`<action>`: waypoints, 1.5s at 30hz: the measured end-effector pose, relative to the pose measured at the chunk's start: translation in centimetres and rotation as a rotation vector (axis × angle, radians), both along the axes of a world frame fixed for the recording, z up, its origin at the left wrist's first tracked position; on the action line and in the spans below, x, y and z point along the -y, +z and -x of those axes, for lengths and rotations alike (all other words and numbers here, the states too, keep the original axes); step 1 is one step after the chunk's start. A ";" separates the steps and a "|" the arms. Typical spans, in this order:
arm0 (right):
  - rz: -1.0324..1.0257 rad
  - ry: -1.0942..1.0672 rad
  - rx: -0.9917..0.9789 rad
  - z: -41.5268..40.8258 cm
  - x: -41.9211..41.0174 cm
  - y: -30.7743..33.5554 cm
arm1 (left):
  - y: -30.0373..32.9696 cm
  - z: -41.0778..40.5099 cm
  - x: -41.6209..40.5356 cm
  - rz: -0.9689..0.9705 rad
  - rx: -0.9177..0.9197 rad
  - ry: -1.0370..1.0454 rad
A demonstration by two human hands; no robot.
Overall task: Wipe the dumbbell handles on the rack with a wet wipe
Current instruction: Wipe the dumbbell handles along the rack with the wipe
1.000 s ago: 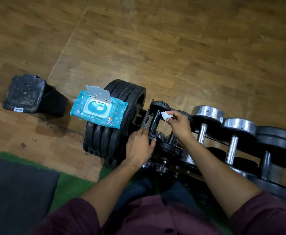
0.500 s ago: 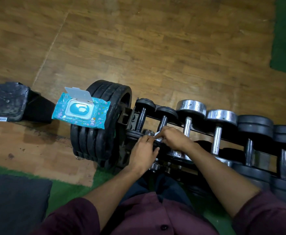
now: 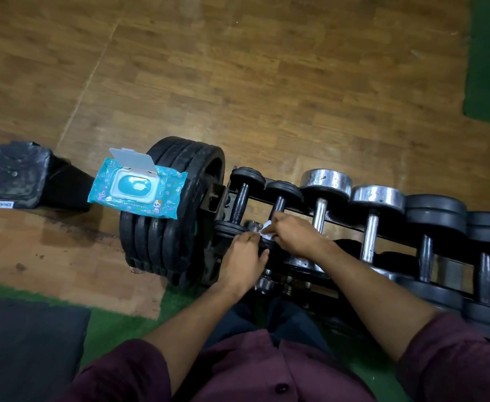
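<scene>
Pinching white wet wipe (image 3: 267, 230) on second dumbbell's handle (image 3: 278, 205), right hand (image 3: 294, 236); left hand (image 3: 243, 258) grips its near plate. Open wipes pack (image 3: 138, 188) on plate stack (image 3: 165, 227) at 9 o'clock; chrome dumbbells (image 3: 325, 184) at 3 o'clock.

Dim warm light on my view, glare off the chrome dumbbell heads (image 3: 326, 181), deep shadow swallowing the rack below them, soft blur on the floor (image 3: 238, 82) beyond, wide-angle bending at the edges.

the right hand (image 3: 293, 237) hides most of the wet wipe (image 3: 265, 230) and the second dumbbell's (image 3: 278, 204) lower handle, its fingers unseen.
</scene>
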State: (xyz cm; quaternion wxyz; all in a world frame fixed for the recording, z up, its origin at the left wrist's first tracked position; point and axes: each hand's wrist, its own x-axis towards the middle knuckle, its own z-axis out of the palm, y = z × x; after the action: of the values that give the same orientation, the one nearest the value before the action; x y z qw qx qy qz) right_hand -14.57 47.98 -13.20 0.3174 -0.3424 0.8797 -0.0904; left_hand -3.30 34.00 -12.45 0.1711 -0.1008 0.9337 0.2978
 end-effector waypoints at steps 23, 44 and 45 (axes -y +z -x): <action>0.068 -0.687 -0.097 0.2 0.3 -3.0 | 0.0 1.1 1.4 0.014 0.027 -0.068; 0.171 -1.282 0.817 2.4 -0.5 -2.6 | -0.3 0.8 1.5 0.005 0.005 -0.093; 0.171 -1.259 0.818 2.4 -0.4 -2.6 | -0.3 0.8 1.5 0.008 0.006 -0.093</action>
State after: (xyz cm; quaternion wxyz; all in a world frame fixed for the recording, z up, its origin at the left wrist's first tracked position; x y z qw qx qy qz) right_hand -16.93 48.40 -15.78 0.4794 0.2624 0.7111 -0.4423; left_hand -4.13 32.50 -12.74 0.1870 -0.0591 0.9380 0.2856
